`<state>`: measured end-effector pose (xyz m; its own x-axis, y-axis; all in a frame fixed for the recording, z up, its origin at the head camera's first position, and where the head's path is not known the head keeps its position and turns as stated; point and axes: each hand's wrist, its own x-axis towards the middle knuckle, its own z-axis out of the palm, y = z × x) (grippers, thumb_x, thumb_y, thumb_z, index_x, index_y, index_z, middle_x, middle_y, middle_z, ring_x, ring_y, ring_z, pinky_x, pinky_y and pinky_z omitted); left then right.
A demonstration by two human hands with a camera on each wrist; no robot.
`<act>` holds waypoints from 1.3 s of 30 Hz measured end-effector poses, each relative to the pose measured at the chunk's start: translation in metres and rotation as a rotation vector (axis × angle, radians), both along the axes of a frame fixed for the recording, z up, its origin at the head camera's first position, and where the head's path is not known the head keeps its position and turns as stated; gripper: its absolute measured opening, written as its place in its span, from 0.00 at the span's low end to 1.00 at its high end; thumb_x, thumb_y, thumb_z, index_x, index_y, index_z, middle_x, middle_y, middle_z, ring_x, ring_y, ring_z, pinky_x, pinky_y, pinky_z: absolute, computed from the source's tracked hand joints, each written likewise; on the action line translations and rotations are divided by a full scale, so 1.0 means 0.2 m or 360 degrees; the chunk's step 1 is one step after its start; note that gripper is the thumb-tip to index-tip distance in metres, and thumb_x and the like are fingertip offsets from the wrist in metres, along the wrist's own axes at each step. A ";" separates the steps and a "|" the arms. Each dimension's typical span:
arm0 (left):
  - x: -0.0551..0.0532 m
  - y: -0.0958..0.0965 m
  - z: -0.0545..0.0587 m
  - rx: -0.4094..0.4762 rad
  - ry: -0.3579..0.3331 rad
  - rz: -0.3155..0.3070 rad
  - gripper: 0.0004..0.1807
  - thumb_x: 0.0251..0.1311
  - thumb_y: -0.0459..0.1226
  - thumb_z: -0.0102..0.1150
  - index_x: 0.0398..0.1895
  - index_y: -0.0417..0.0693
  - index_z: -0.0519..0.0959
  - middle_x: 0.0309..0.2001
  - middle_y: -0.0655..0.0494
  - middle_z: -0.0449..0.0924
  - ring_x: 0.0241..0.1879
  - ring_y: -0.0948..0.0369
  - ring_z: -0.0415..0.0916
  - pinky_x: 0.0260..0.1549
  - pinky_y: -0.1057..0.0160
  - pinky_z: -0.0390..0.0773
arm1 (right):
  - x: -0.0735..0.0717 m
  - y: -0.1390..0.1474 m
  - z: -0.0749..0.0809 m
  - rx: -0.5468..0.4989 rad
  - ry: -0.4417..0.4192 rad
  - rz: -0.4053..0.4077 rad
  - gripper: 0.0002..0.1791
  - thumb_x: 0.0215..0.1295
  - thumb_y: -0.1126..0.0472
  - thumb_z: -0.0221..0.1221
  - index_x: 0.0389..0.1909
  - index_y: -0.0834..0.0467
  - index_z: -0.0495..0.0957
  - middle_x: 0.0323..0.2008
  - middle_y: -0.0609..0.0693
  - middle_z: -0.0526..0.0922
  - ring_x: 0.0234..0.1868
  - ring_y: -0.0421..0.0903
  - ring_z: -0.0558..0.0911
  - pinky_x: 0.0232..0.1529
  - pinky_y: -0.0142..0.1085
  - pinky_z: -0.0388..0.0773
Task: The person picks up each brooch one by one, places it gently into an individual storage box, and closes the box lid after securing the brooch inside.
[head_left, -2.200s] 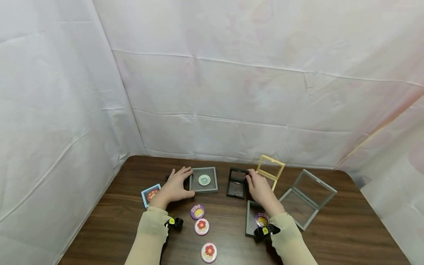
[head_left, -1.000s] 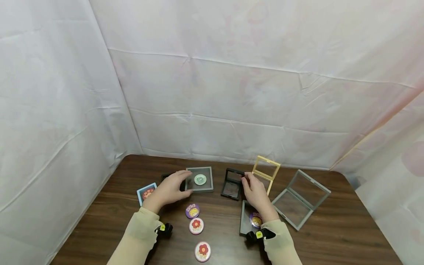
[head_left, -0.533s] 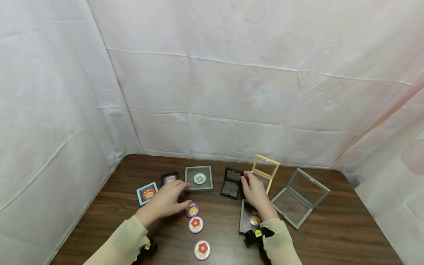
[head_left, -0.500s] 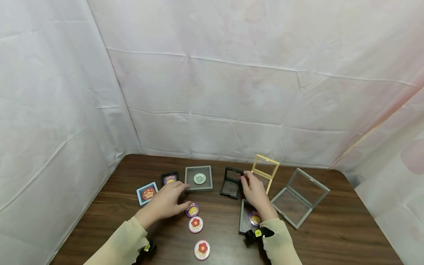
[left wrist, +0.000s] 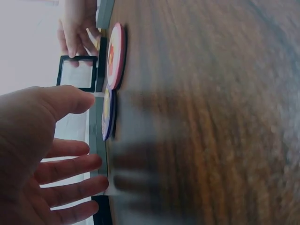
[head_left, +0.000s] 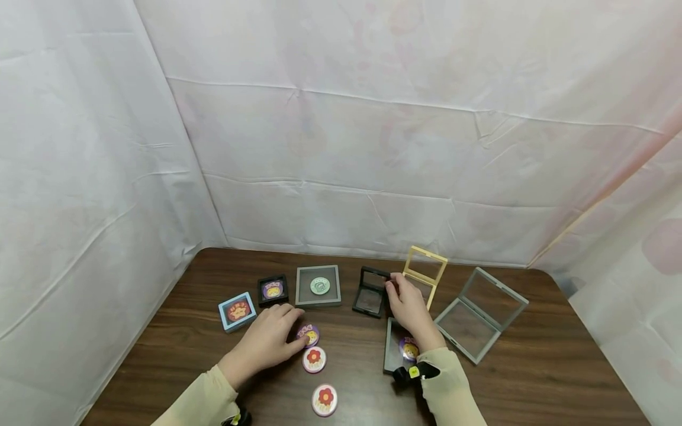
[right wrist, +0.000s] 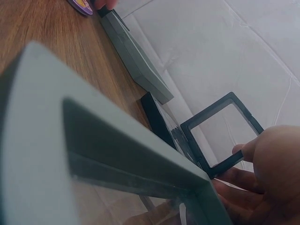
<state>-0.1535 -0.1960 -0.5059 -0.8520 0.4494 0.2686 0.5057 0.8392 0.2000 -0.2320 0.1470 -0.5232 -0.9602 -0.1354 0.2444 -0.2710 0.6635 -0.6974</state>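
Note:
My left hand point(head_left: 266, 340) hovers over the table with fingers spread. Its thumb is over the edge of a purple badge point(head_left: 309, 335) with a yellow character; I cannot tell whether they touch. The left wrist view shows the gap between thumb and fingers around the purple badge point(left wrist: 108, 112), with nothing gripped. My right hand point(head_left: 410, 302) pinches the raised lid of a small black display frame point(head_left: 369, 300) at its right side. In the right wrist view, thumb and fingers hold that black lid point(right wrist: 187, 126). Two flower badges point(head_left: 314, 360) point(head_left: 324, 400) lie below the purple one.
At the left are a blue frame point(head_left: 237, 311), a black frame point(head_left: 273, 290) and a grey frame point(head_left: 318, 300), each with a badge inside. Open yellow point(head_left: 438, 269) and grey point(head_left: 499, 324) frames stand at right. Another grey frame point(head_left: 391, 358), with a purple badge, lies under the right wrist.
My left hand has moved from the grey frame with the green badge down toward the loose purple badge, uncovering the black frame. The right hand keeps its hold on the open black frame.

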 end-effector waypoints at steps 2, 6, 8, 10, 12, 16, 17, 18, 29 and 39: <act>0.00 0.00 0.00 -0.0011 0.0018 -0.0002 0.26 0.61 0.48 0.80 0.55 0.41 0.87 0.48 0.51 0.87 0.49 0.51 0.84 0.52 0.45 0.83 | 0.00 0.00 0.00 -0.0001 -0.0007 0.0003 0.18 0.87 0.61 0.54 0.67 0.68 0.77 0.54 0.62 0.88 0.55 0.62 0.87 0.55 0.58 0.83; 0.00 0.00 -0.01 -0.0021 0.0018 -0.0021 0.26 0.59 0.48 0.81 0.55 0.41 0.87 0.48 0.51 0.86 0.48 0.51 0.83 0.50 0.45 0.82 | 0.00 0.00 0.00 -0.0005 -0.0019 0.0002 0.19 0.87 0.60 0.54 0.67 0.68 0.77 0.54 0.62 0.88 0.55 0.62 0.87 0.56 0.58 0.83; 0.00 0.00 -0.01 -0.0025 0.0008 -0.0034 0.27 0.59 0.48 0.82 0.55 0.41 0.87 0.48 0.52 0.86 0.48 0.51 0.83 0.50 0.45 0.82 | 0.00 0.00 0.00 -0.0006 -0.0018 0.0000 0.18 0.87 0.60 0.54 0.67 0.68 0.77 0.54 0.62 0.88 0.55 0.61 0.87 0.55 0.58 0.83; 0.00 0.00 -0.01 -0.0033 -0.0003 -0.0050 0.27 0.59 0.48 0.82 0.55 0.41 0.87 0.48 0.52 0.86 0.48 0.52 0.82 0.50 0.45 0.81 | 0.00 0.00 0.00 -0.0007 -0.0013 -0.0002 0.18 0.87 0.60 0.54 0.66 0.67 0.78 0.54 0.61 0.88 0.55 0.61 0.87 0.55 0.58 0.83; 0.00 0.00 -0.01 -0.0039 -0.0007 -0.0065 0.26 0.59 0.48 0.82 0.54 0.42 0.87 0.48 0.52 0.86 0.47 0.53 0.82 0.49 0.45 0.81 | 0.00 0.00 0.00 -0.0006 -0.0009 -0.0003 0.18 0.87 0.60 0.54 0.66 0.67 0.78 0.54 0.61 0.88 0.54 0.61 0.87 0.55 0.58 0.83; -0.01 -0.01 0.00 -0.0044 -0.0005 -0.0100 0.22 0.60 0.44 0.81 0.53 0.43 0.88 0.47 0.53 0.86 0.46 0.53 0.81 0.51 0.45 0.80 | 0.00 0.00 0.00 -0.0003 -0.0011 -0.0003 0.18 0.87 0.60 0.54 0.67 0.67 0.77 0.54 0.61 0.88 0.55 0.61 0.87 0.56 0.59 0.82; -0.01 -0.01 0.00 -0.0043 -0.0002 -0.0108 0.21 0.60 0.42 0.81 0.53 0.43 0.88 0.47 0.53 0.86 0.46 0.54 0.80 0.50 0.45 0.80 | 0.00 0.00 0.00 -0.0002 -0.0011 -0.0002 0.18 0.87 0.60 0.54 0.67 0.67 0.77 0.54 0.61 0.88 0.55 0.61 0.87 0.56 0.59 0.82; -0.01 -0.01 0.00 -0.0042 0.0001 -0.0115 0.20 0.60 0.41 0.81 0.52 0.44 0.88 0.47 0.53 0.86 0.46 0.54 0.80 0.50 0.45 0.80 | 0.00 0.00 0.00 -0.0002 -0.0011 -0.0002 0.18 0.87 0.60 0.54 0.67 0.67 0.77 0.54 0.61 0.88 0.55 0.61 0.87 0.56 0.59 0.82; 0.00 0.01 0.00 -0.0051 0.0042 -0.0075 0.19 0.59 0.44 0.80 0.50 0.45 0.90 0.45 0.54 0.84 0.43 0.55 0.78 0.46 0.47 0.79 | 0.00 0.00 0.00 0.0000 0.0016 0.0005 0.17 0.87 0.61 0.54 0.65 0.67 0.78 0.53 0.61 0.88 0.54 0.61 0.88 0.55 0.58 0.83; 0.00 0.02 0.02 -0.0081 0.0075 0.0184 0.24 0.51 0.55 0.84 0.34 0.49 0.83 0.34 0.55 0.80 0.38 0.51 0.79 0.40 0.47 0.78 | -0.01 0.00 -0.01 -0.0010 -0.0006 0.0006 0.19 0.87 0.60 0.54 0.67 0.68 0.77 0.54 0.62 0.88 0.55 0.61 0.87 0.56 0.58 0.83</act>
